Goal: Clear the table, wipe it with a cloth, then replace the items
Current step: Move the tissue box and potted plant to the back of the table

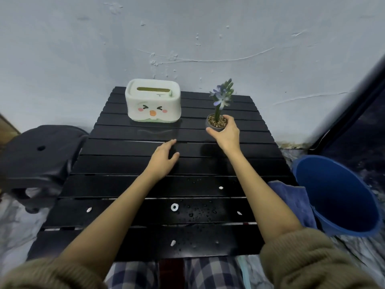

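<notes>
The right hand [226, 132] held the little flower pot [216, 123] on the far right of the black table [125, 184]. The left hand [164, 157] lay flat and open, holding nothing. The white tissue box [153, 103] sat far left.

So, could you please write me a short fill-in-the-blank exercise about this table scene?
1. The right hand grips the small ____ holding a purple flower.
2. The tissue box shows a cartoon ____.
3. The bucket beside the table is ____ in colour.

Missing words: pot; face; blue
</notes>
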`<state>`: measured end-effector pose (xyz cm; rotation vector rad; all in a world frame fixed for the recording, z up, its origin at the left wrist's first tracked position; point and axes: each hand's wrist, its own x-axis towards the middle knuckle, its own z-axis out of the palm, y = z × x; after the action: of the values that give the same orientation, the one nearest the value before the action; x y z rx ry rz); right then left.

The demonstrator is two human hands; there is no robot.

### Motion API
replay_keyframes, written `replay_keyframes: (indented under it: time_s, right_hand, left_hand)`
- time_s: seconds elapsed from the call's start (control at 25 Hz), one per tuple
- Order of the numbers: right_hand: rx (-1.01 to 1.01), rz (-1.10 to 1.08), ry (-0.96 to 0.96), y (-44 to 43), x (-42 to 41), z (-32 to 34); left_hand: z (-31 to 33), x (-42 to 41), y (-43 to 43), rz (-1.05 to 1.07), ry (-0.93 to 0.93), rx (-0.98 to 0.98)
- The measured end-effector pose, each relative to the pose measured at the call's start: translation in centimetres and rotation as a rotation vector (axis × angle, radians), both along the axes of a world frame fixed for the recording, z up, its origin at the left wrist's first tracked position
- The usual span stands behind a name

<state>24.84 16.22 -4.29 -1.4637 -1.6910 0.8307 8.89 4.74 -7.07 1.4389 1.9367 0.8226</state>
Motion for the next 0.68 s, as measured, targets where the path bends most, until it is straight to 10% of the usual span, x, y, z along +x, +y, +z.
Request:
replay_keyframes:
  time_s: [0.68]
  right_hand:
    - [-0.033,0.003,-0.055,9.8,-5.1,-3.2]
  left_hand:
    - [-1.0,-0.2,0.2,0.018,0.003,0.061]
